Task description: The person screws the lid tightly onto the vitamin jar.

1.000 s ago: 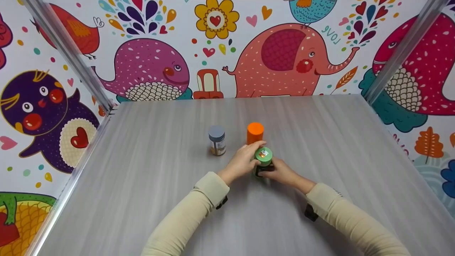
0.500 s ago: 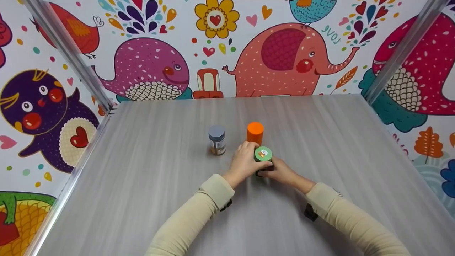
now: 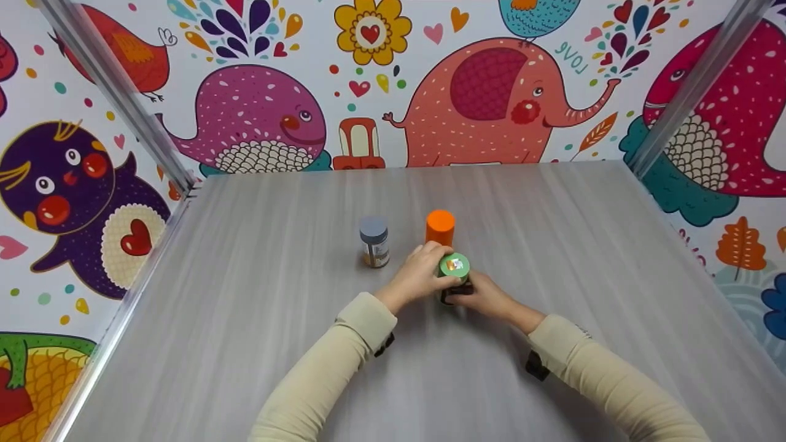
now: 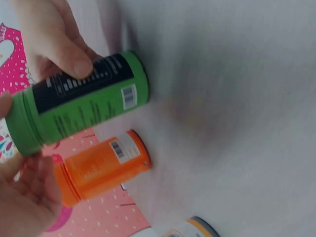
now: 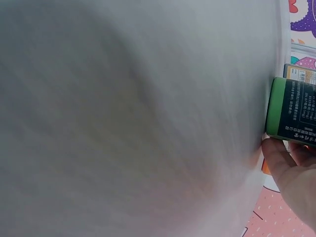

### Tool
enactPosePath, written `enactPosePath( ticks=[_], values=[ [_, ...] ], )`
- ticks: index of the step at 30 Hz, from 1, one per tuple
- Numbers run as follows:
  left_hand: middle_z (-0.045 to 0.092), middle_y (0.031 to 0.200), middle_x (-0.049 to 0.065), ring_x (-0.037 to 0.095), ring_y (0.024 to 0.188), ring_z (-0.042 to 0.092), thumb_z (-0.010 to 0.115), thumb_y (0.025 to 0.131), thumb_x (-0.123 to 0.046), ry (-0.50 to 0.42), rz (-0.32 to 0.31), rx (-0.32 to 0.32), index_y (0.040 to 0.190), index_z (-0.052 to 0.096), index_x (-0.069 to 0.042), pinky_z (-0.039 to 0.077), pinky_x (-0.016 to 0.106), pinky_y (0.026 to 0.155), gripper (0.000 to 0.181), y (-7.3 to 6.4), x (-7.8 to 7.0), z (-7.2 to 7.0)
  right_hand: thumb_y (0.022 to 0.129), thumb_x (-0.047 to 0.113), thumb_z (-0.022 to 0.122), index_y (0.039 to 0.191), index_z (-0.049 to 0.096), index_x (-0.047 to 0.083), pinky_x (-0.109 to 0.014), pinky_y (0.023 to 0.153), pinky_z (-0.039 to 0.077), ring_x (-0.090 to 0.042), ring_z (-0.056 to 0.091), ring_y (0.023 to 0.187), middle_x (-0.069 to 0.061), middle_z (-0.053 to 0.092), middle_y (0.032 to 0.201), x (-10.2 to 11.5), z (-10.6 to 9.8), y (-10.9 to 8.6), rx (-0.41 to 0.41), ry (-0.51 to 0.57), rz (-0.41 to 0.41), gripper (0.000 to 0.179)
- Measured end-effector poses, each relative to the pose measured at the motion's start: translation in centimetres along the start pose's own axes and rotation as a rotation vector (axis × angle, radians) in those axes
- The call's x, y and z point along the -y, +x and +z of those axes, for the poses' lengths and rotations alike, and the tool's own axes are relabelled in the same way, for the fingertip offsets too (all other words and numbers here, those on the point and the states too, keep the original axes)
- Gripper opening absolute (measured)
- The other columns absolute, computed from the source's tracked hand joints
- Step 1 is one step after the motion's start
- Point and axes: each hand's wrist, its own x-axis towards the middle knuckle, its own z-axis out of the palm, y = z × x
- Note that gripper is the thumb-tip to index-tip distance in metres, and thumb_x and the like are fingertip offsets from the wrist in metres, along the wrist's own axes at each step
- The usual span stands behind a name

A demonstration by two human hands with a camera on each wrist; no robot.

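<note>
A green bottle (image 4: 84, 101) with a dark label stands upright in front of me, its base right at the tabletop. My left hand (image 3: 419, 274) grips its green lid (image 3: 454, 265), thumb on the near side and fingers on the far side. Lower down, my right hand (image 3: 488, 296) holds the bottle's body, its thumb lying on the dark label in the left wrist view. Just behind them is an orange bottle (image 3: 440, 227), partly covered by my left fingers in the head view. To the left stands a clear jar with a grey lid (image 3: 373, 230).
The grey table (image 3: 276, 258) reaches back to a wall (image 3: 368, 92) printed with cartoon animals. Metal posts (image 3: 116, 86) rise at its back corners, and a metal edge (image 3: 116, 325) runs along the left side.
My left hand has shifted about the lid, turning inward and then slightly back left, its thumb now across the lid's near side. The right hand and the bottles stay in place.
</note>
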Motion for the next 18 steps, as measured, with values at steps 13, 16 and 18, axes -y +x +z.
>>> enactPosePath(
  ticks=[13,16,18],
  values=[
    [0.045,0.135,0.011,0.025,0.117,0.042,0.056,0.09,-0.022,0.063,0.135,0.121,0.134,0.043,-0.002,0.029,0.039,0.102,0.05,0.28,0.72,-0.6,0.086,0.017,0.064,0.136,0.034,-0.004,-0.039,0.091,0.045,-0.03,0.05,0.115,-0.02,0.047,0.131,-0.14,0.01,0.0,-0.002,0.018,0.031,0.062],
    [0.042,0.139,0.011,0.025,0.12,0.04,0.055,0.091,-0.016,0.074,0.139,0.143,0.135,0.041,-0.002,0.028,0.039,0.104,0.048,0.37,0.62,-0.64,0.086,0.016,0.064,0.135,0.035,-0.005,-0.039,0.091,0.045,-0.031,0.05,0.114,-0.021,0.048,0.13,-0.21,0.09,0.06,-0.008,0.017,0.03,0.061],
    [0.041,0.14,0.01,0.025,0.121,0.04,0.053,0.091,-0.014,0.074,0.144,0.157,0.135,0.041,-0.003,0.028,0.039,0.105,0.047,0.4,0.61,-0.69,0.086,0.014,0.064,0.134,0.035,-0.006,-0.039,0.091,0.045,-0.031,0.05,0.114,-0.022,0.048,0.129,-0.13,0.1,0.07,-0.012,0.012,0.035,0.06]
  ],
)
